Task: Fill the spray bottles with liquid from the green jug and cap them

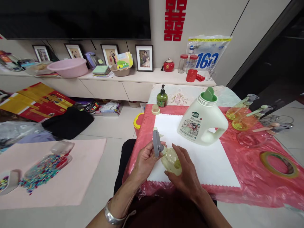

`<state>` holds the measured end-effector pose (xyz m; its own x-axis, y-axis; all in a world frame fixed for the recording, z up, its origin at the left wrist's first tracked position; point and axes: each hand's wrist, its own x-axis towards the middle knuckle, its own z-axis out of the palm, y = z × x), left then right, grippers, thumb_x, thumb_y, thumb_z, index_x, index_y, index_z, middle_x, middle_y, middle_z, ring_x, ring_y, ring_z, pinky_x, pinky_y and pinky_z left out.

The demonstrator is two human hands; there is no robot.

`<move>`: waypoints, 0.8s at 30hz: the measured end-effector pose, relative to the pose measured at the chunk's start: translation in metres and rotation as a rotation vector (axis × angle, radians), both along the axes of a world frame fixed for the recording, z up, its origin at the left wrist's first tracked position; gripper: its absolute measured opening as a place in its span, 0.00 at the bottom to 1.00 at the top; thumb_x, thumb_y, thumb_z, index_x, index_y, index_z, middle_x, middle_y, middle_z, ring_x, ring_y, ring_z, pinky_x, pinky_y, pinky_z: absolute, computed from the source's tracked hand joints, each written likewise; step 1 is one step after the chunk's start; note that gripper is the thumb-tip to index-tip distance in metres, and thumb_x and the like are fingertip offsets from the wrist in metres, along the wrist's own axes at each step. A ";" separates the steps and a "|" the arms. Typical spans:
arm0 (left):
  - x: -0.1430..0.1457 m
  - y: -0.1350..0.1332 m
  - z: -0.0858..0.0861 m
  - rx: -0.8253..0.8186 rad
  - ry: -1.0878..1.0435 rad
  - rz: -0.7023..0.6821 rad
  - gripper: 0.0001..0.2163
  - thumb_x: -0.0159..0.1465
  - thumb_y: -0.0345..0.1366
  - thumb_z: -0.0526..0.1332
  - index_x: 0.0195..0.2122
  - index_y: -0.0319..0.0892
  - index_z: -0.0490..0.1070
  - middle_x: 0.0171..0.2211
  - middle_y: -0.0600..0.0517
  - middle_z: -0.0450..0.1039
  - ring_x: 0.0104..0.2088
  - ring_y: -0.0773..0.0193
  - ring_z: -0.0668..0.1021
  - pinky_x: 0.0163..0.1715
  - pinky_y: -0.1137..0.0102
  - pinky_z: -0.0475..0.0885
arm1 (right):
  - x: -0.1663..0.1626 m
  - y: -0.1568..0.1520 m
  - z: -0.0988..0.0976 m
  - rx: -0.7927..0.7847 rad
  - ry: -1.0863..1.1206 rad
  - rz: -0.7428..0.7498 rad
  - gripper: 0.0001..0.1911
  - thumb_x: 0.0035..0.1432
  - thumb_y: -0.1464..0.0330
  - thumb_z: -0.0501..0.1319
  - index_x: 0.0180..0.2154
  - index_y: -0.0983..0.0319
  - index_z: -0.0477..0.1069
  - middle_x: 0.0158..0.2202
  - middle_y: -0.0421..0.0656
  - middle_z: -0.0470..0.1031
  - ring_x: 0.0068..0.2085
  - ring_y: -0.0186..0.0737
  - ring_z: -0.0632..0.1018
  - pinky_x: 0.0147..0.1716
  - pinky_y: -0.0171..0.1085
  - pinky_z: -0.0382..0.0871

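Observation:
My left hand grips the grey trigger head of a small clear spray bottle that holds yellowish liquid. My right hand wraps round the bottle's body from the right and below. The bottle lies tilted over the near edge of a white mat. Behind it on the mat stands a big white detergent jug with an open green spout. A small beige cap lies at the mat's far left corner.
A pink plastic sheet covers the table. Several more spray bottles lie at the right, with a tape roll nearer. A dark green pump bottle stands at the back. Beads lie spilled on a floor mat at the left.

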<state>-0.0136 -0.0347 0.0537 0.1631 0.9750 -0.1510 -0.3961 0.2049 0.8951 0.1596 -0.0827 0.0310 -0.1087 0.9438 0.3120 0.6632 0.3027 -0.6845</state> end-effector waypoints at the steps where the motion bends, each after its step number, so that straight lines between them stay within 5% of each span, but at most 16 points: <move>1: -0.001 0.000 0.000 0.005 -0.010 -0.008 0.18 0.53 0.42 0.77 0.43 0.42 0.82 0.37 0.49 0.82 0.36 0.64 0.79 0.42 0.70 0.74 | 0.000 0.000 0.000 0.013 0.003 0.001 0.46 0.50 0.73 0.63 0.68 0.54 0.51 0.61 0.50 0.63 0.60 0.52 0.70 0.55 0.51 0.74; 11: 0.012 -0.016 -0.005 0.052 -0.026 0.087 0.18 0.60 0.45 0.72 0.49 0.45 0.79 0.44 0.47 0.81 0.48 0.57 0.80 0.52 0.65 0.72 | -0.006 -0.002 0.001 0.060 0.015 -0.011 0.45 0.52 0.72 0.62 0.69 0.55 0.49 0.61 0.51 0.62 0.61 0.51 0.69 0.57 0.51 0.73; 18: 0.025 -0.014 -0.001 0.074 0.099 0.245 0.17 0.50 0.39 0.78 0.40 0.44 0.81 0.40 0.49 0.78 0.41 0.60 0.79 0.44 0.69 0.76 | -0.006 -0.007 -0.002 0.150 -0.017 -0.047 0.44 0.54 0.73 0.59 0.70 0.57 0.48 0.62 0.52 0.61 0.61 0.51 0.69 0.56 0.49 0.74; 24: 0.022 -0.012 -0.001 0.038 0.042 0.173 0.18 0.52 0.40 0.77 0.42 0.43 0.79 0.38 0.50 0.79 0.35 0.64 0.78 0.37 0.72 0.75 | -0.009 -0.006 -0.010 0.179 0.020 -0.121 0.41 0.54 0.72 0.58 0.69 0.59 0.53 0.62 0.51 0.62 0.61 0.51 0.69 0.56 0.47 0.74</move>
